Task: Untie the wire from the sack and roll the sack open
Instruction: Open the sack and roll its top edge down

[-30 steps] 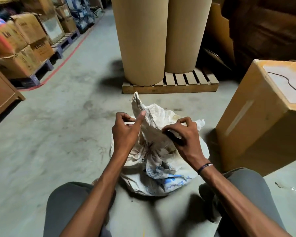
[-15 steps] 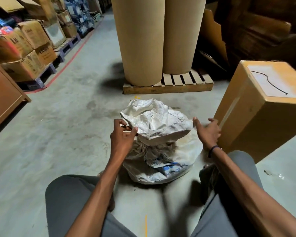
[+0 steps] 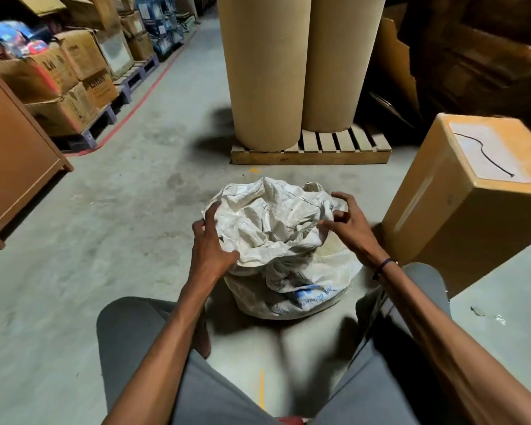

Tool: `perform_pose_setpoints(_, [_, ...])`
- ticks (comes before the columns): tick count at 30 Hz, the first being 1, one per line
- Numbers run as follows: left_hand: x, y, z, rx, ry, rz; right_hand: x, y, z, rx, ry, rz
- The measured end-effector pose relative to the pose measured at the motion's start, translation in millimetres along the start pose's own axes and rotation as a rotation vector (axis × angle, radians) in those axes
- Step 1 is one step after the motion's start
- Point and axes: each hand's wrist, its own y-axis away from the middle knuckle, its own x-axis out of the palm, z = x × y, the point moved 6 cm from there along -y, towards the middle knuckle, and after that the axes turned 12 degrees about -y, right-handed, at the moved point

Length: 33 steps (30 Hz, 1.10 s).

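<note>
Grey concrete floor [image 3: 111, 240] of a warehouse aisle, seen from a head camera looking down past a seated person's knees. Since half a second ago, the sack's [image 3: 276, 240] crumpled white top has spread wider into a loose open mouth, and the right hand [image 3: 347, 228], which was then off to the side by the box [image 3: 460, 216], has come onto the sack's right rim. The sack sits on the floor between the knees, well short of the pallet [image 3: 310, 151] that carries two tall cardboard rolls [image 3: 292, 65]. A dark wire [image 3: 485, 154] lies on the box's top face, apart from the sack. Stacked cartons [image 3: 71, 78] line the left edge of the aisle. Left hand [image 3: 212, 243] curls around the sack's left rim, thumb under the fold, gripping fabric. Right hand has fingers spread and bent, fingertips touching the rim; whether it pinches fabric is unclear.
</note>
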Motion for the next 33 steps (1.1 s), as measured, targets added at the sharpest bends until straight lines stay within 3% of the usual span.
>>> perform_pose_setpoints(5, [-12.2,-23.3,3.5,-0.075,-0.129,0.073,-0.1,17.8,10.9,0.009,0.051,0.027])
perform_pose_setpoints(10, [-22.0,-22.2,9.3,-0.309,-0.116,-0.026,-8.5,43.4,7.2,0.033,0.047,0.004])
perform_pose_setpoints(14, [-19.1,-10.8,15.6,-0.291,-0.229,-0.029,-19.6,47.9,-15.7,0.092,0.099,-0.058])
perform_pose_setpoints(18, [-12.4,-6.8,26.2,-0.238,-0.259,0.06,-34.9,39.7,-31.9,0.258,0.333,0.032])
perform_pose_setpoints(21, [-13.7,-9.5,33.9,-0.204,-0.251,0.078,-40.3,19.1,-23.0,0.112,0.674,0.052])
perform_pose_setpoints(25, [-13.4,-14.9,41.1,-0.141,-0.221,0.074,-18.4,-29.2,-4.0,-0.19,0.638,0.184])
perform_pose_setpoints(28, [-11.9,-22.3,43.8,-0.1,-0.216,0.096,0.1,-57.9,-9.1,-0.141,0.628,0.351])
perform_pose_setpoints(33, [-20.7,-51.5,56.4,-0.044,-0.332,0.156,12.5,-89.8,4.2,-0.177,0.524,0.423])
